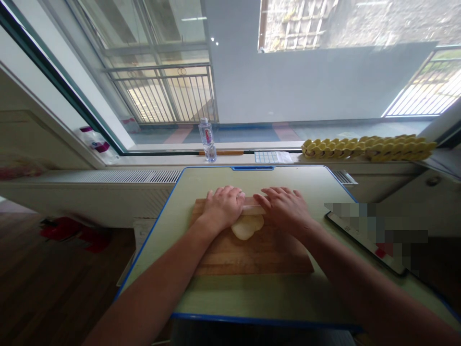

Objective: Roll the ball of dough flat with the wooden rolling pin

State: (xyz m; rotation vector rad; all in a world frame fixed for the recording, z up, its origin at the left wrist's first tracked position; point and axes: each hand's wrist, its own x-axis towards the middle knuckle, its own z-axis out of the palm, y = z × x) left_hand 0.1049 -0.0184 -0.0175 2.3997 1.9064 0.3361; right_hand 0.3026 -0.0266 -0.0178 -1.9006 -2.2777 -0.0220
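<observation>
Dough (pixel 247 227): a pale, flattened piece with an uneven outline, lying on the cutting board (pixel 252 262) between the person's forearms; its far edge meets the rolling pin (pixel 253 210).
Rolling pin: light-coloured, lying crosswise just beyond the dough; only its middle shows, the ends being covered by the hands.
Left hand (pixel 224 206): palm down over the pin's left end, fingers stretched forward and slightly spread, laid over the pin rather than wrapped round it.
Right hand (pixel 285 207): palm down over the pin's right end, fingers likewise extended, a little wider apart, thumb side toward the pin's middle.
Cutting board: brown wood, flat on the bench (pixel 266 300), under dough and pin.
Bench: pale green top with a blue edge, set in front of the windowsill (pixel 234 159).
Bench's right side: a flat, dark-edged object (pixel 363 240), partly hidden by pixelation, well apart from the board.
Windowsill: a clear bottle (pixel 207 142) upright near the middle; a sheet with a blue grid (pixel 267 157) right of it; a long yellow scalloped object (pixel 367 147) farther right.
Left corner: a bottle with purple bands (pixel 97 144), tilted.
Floor, left: a red object (pixel 77 234), too dim to identify.
</observation>
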